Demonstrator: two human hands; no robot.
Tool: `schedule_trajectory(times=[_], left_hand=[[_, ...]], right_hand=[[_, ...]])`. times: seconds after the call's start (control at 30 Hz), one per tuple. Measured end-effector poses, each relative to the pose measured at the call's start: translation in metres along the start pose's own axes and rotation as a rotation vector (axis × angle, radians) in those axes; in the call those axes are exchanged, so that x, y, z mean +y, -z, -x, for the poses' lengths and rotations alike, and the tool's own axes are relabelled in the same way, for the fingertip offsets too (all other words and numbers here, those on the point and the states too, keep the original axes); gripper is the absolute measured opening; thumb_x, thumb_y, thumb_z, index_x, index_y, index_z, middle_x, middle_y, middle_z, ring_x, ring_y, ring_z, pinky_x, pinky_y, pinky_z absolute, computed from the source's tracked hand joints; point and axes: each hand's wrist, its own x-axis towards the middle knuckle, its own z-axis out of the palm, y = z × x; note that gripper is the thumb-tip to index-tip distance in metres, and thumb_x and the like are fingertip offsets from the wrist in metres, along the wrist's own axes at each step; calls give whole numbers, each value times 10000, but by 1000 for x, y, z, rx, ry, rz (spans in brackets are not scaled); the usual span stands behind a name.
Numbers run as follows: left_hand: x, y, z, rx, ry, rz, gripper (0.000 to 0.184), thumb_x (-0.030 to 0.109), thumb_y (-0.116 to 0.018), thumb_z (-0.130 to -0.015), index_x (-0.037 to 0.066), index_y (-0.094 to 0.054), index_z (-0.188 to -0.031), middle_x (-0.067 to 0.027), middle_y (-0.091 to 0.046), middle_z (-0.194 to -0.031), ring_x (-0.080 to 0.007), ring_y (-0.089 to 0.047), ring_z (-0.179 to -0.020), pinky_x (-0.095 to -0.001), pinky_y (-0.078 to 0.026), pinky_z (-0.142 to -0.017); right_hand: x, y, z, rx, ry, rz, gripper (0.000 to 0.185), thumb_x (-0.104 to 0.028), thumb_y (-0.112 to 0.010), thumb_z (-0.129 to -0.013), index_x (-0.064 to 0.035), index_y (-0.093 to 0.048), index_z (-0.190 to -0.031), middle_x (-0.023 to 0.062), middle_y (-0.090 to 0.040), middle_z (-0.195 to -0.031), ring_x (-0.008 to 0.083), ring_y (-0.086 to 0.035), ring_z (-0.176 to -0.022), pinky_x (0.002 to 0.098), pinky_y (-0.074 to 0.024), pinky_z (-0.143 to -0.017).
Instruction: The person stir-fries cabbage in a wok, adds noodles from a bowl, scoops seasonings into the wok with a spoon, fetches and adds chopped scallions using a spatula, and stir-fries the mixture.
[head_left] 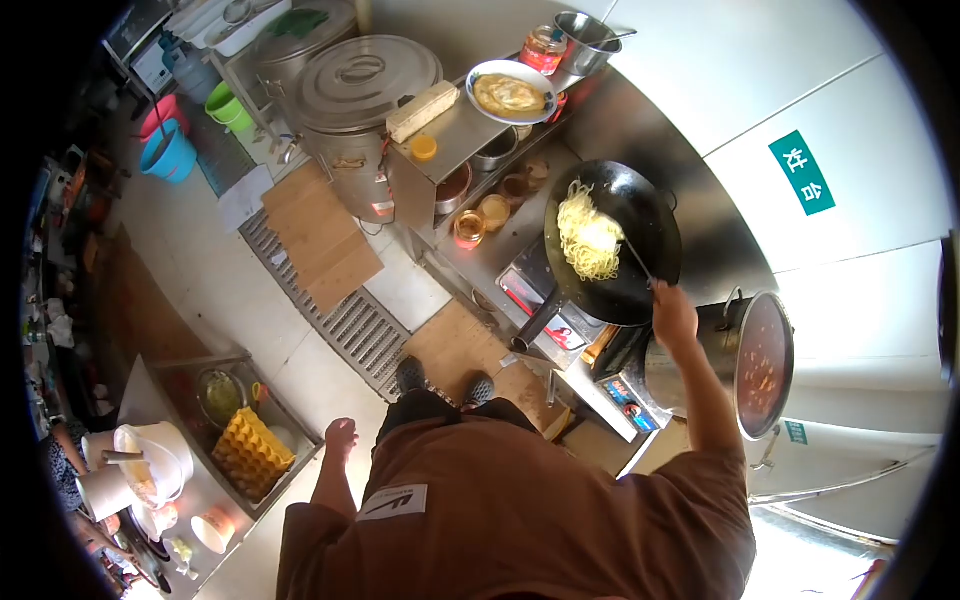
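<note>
Noodles (588,250) heaped in wok (622,296), toward 9 o'clock side. Right hand (675,318) closed round long-handled utensil (638,259), tip among noodles — length probably spares fingers heat. Wok handle (537,322) points between 7 and 8 o'clock, likely for easy grabbing. Jars (494,211) at wok's 9 o'clock, plate (513,119) of food at 11 — presumably for short reach. Right arm stretched forward; left hand (342,437) low, off at 8, nothing visible in it, finger closure cannot tell.

Metal shelf (458,138) holds 1 yellow lid (424,148), 1 plate (512,67), 1 jar (542,50)
</note>
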Motion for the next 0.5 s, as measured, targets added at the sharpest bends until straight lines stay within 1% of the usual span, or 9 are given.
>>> schedule_trajectory(times=[0.03,0.07,0.13,0.2,0.27,0.33,0.4,0.43,0.5], left_hand=[[-3,0,-2,5,3,-10,323,251,-567,-832,23,-579,-1060,-73,-610,-845,-174,-613,-662,-299,-486,-533],[-5,2,-4,10,6,-22,292,247,-560,-836,42,-586,-1043,-66,-605,-835,-177,-620,-681,-312,-496,-554],[-17,4,-15,-18,23,-11,289,246,-559,-837,43,-586,-1040,-64,-604,-836,-175,-618,-679,-310,-496,-555],[-17,4,-16,-56,44,-14,285,244,-558,-837,43,-586,-1037,-62,-604,-837,-173,-616,-677,-308,-497,-556],[-9,1,-14,-58,0,-140,322,243,-569,-829,-6,-592,-1031,-90,-624,-827,-168,-596,-603,-282,-468,-488],[5,1,-18,-50,-30,-147,305,239,-569,-834,-3,-588,-1020,-83,-620,-825,-159,-586,-589,-277,-457,-477],[16,4,-20,-25,-69,7,285,233,-563,-838,4,-584,-1006,-64,-606,-807,-143,-569,-579,-269,-443,-471],[20,5,-22,-46,-79,66,280,238,-560,-840,13,-582,-1004,-46,-588,-786,-129,-554,-580,-261,-436,-474],[25,9,-20,-58,-96,48,281,240,-561,-840,18,-584,-1010,-44,-582,-779,-127,-549,-580,-261,-436,-475]], right_hand=[[-6,6,20,0,37,11,300,-106,-497,-841,-119,-487,-1140,163,-578,-863,365,-613,-742,466,-492,-653],[-15,14,32,0,40,14,300,-106,-497,-841,-119,-487,-1140,163,-578,-863,365,-613,-742,466,-492,-653],[-29,26,48,-202,-86,86,285,-90,-470,-843,-137,-484,-1124,168,-592,-857,372,-614,-752,462,-495,-655],[-13,1,34,-164,-76,110,292,-82,-469,-840,-136,-489,-1127,174,-597,-852,371,-619,-758,463,-497,-652],[-12,-3,11,-159,-209,79,314,-84,-479,-834,-136,-484,-1143,187,-607,-878,374,-623,-779,467,-498,-666],[-25,4,9,-152,-185,126,328,-100,-490,-834,-134,-487,-1160,197,-614,-870,372,-627,-806,461,-501,-678],[-42,25,23,-290,-173,112,323,-114,-502,-830,-152,-508,-1151,186,-628,-866,363,-630,-834,457,-501,-695],[-21,17,19,-312,-153,82,317,-126,-506,-831,-171,-528,-1144,170,-643,-858,359,-632,-849,462,-497,-702],[7,9,-1,-264,-251,17,284,-141,-518,-833,-164,-535,-1116,166,-654,-876,368,-629,-851,470,-492,-709]])
